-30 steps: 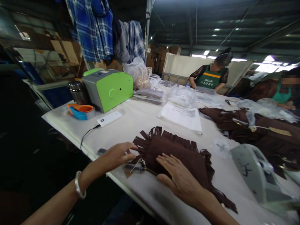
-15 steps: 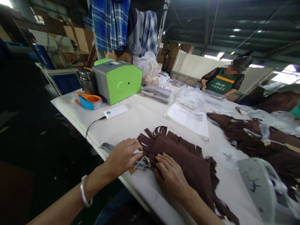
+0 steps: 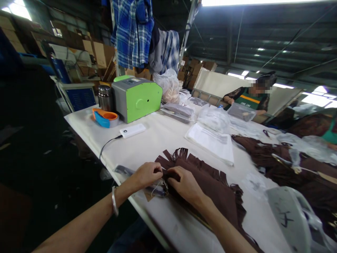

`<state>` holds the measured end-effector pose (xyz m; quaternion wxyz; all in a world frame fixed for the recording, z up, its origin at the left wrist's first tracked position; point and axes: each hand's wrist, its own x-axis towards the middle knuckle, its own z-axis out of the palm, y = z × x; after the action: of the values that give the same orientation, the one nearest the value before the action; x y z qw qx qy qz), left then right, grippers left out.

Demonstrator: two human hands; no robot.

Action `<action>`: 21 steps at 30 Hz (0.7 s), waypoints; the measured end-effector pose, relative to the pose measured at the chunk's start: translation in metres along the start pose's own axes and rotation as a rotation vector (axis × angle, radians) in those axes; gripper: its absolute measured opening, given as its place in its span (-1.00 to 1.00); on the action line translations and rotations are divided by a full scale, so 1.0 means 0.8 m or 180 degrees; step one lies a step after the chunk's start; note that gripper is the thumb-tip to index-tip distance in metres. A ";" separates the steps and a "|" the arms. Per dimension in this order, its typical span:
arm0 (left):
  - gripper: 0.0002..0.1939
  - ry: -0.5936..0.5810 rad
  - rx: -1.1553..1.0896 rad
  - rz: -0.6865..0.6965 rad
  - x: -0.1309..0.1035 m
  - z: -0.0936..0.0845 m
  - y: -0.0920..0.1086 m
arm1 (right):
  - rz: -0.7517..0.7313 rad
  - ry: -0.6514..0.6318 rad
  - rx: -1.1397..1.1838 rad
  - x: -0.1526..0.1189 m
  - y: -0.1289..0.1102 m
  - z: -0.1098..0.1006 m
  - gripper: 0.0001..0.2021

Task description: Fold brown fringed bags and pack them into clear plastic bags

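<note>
A brown fringed bag (image 3: pixel 210 182) lies flat on the white-covered table, with a thin gold line along its near edge. At its left corner my right hand (image 3: pixel 185 182) has its fingers bent and closed on the brown material. My left hand (image 3: pixel 150 174) is beside that corner, thumb and fingertips pinched together; what is between them is hidden. Under my hands lies a small clear plastic packet (image 3: pixel 158 189) with a pale cord and dark contents. A dark-grey object (image 3: pixel 123 170) lies behind my left wrist at the table edge.
Farther back are a green-grey machine (image 3: pixel 143 100), a tape dispenser (image 3: pixel 105 117), a steel flask (image 3: pixel 104 98) and a white power bank (image 3: pixel 133 130) with a cable. White printed bags (image 3: pixel 210 140) lie mid-table. At right are more brown goods (image 3: pixel 263 154) and a grey device (image 3: pixel 285 214). A co-worker (image 3: pixel 247 98) stands opposite.
My right hand has gone from lying flat on the bag to closing its fingers at the left corner. The bag's near edge has lifted, showing the gold line. My left fingers have drawn together.
</note>
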<state>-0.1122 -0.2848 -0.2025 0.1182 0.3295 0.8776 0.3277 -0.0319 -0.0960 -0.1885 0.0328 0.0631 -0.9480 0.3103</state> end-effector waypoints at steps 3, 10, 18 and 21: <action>-0.79 -0.0083 -0.0386 -0.0096 0.010 0.003 -0.002 | -0.0028 -0.0346 0.0179 0.018 -0.003 0.005 -0.58; -0.69 0.0190 -0.0318 -0.0246 0.014 0.002 -0.022 | 0.0424 -0.0365 0.0533 0.040 0.005 0.026 -0.88; -0.72 0.0110 0.0531 0.0053 0.006 -0.006 -0.039 | 0.0419 -0.0491 0.0653 0.059 0.013 0.023 -0.75; -0.86 -0.0023 0.0571 0.0110 0.012 -0.006 -0.039 | 0.0283 -0.0406 0.0210 0.069 0.003 0.027 -0.33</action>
<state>-0.1372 -0.2985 -0.2187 0.0856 0.3550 0.8971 0.2486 -0.0870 -0.1119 -0.2017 -0.0436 0.0417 -0.9393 0.3378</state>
